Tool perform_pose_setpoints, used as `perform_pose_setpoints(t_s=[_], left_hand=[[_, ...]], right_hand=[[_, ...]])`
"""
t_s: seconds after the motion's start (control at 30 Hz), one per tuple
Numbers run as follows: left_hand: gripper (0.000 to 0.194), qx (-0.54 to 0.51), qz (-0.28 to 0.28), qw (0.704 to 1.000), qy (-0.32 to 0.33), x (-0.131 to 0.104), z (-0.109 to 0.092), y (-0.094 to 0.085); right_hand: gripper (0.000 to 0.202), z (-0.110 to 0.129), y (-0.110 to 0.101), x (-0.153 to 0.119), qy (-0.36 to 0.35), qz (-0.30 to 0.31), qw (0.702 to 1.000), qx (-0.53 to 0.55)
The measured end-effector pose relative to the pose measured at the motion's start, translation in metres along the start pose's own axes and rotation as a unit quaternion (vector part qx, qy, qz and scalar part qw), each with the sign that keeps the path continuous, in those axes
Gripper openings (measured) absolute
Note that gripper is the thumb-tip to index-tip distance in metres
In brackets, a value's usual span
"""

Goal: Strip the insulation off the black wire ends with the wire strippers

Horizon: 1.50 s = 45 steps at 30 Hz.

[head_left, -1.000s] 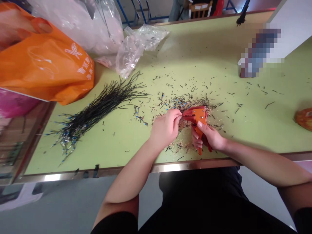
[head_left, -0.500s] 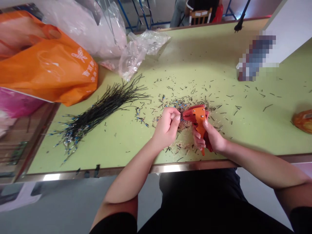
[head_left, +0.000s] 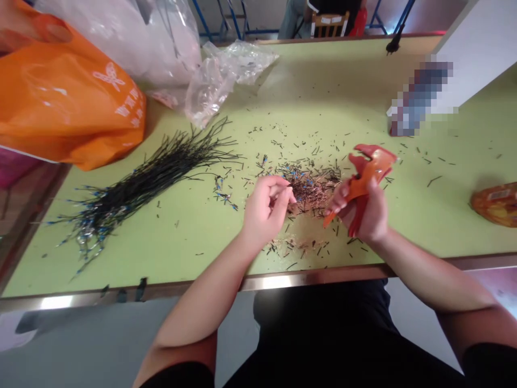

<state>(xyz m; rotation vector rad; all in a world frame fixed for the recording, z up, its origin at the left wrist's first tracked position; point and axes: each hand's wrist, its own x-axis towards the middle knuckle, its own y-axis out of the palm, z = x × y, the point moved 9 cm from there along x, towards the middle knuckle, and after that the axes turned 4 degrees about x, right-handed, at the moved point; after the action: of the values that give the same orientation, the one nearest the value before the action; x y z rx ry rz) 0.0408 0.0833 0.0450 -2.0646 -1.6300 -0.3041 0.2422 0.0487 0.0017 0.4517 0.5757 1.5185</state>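
Observation:
My right hand (head_left: pixel 365 213) is wrapped round the handles of an orange and red wire stripper (head_left: pixel 374 167). The stripper is tilted, its jaws apart and pointing up and left over the table. With thumb and fingers pinched together, my left hand (head_left: pixel 267 207) is at the left side of a pile of wire scraps (head_left: pixel 313 188). A dark speck shows by its fingertips, too small to name. Farther left lies a bundle of black wires (head_left: pixel 149 178), many with blue ends at the lower left.
An orange bag (head_left: pixel 68 108) and crumpled clear plastic (head_left: pixel 218 75) occupy the back left. A white panel (head_left: pixel 476 48) and a black plug (head_left: pixel 392 46) are at the back right. An orange packaged item (head_left: pixel 496 205) lies at the right. Behind the table a person (head_left: pixel 297 19) is partly visible.
The wire stripper has moved away from my left hand, to the right and up, and has tilted over. My left hand has shifted slightly left, still pinched. The whole view has shifted a little.

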Motion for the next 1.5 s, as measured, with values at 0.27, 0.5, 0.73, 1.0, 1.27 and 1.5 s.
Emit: perform_pose_setpoints(t_s=[0.27, 0.5, 0.73, 1.0, 1.27, 1.5], left_hand=[[0.012, 0.246, 0.054, 0.964, 0.078, -0.011, -0.031, 0.020], [0.015, 0.290, 0.039, 0.939, 0.180, -0.018, -0.046, 0.026], [0.010, 0.285, 0.042, 0.925, 0.247, -0.022, -0.062, 0.030], [0.008, 0.272, 0.049, 0.926, 0.259, -0.026, -0.064, 0.035], [0.007, 0.273, 0.064, 0.929, 0.243, -0.026, -0.062, 0.039], [0.004, 0.269, 0.061, 0.929, 0.246, -0.026, -0.060, 0.040]], right_hand=[[0.061, -0.055, 0.026, -0.023, 0.096, 0.108, 0.984, -0.102], [0.071, -0.063, 0.015, -0.023, 0.103, 0.087, 0.981, -0.139], [0.069, -0.065, -0.003, -0.023, 0.098, 0.010, 0.985, -0.143], [0.065, -0.060, -0.008, -0.019, 0.070, -0.043, 0.988, -0.130], [0.069, -0.062, -0.014, -0.024, 0.082, -0.072, 0.983, -0.148], [0.068, -0.063, -0.023, -0.026, 0.081, -0.088, 0.979, -0.164]])
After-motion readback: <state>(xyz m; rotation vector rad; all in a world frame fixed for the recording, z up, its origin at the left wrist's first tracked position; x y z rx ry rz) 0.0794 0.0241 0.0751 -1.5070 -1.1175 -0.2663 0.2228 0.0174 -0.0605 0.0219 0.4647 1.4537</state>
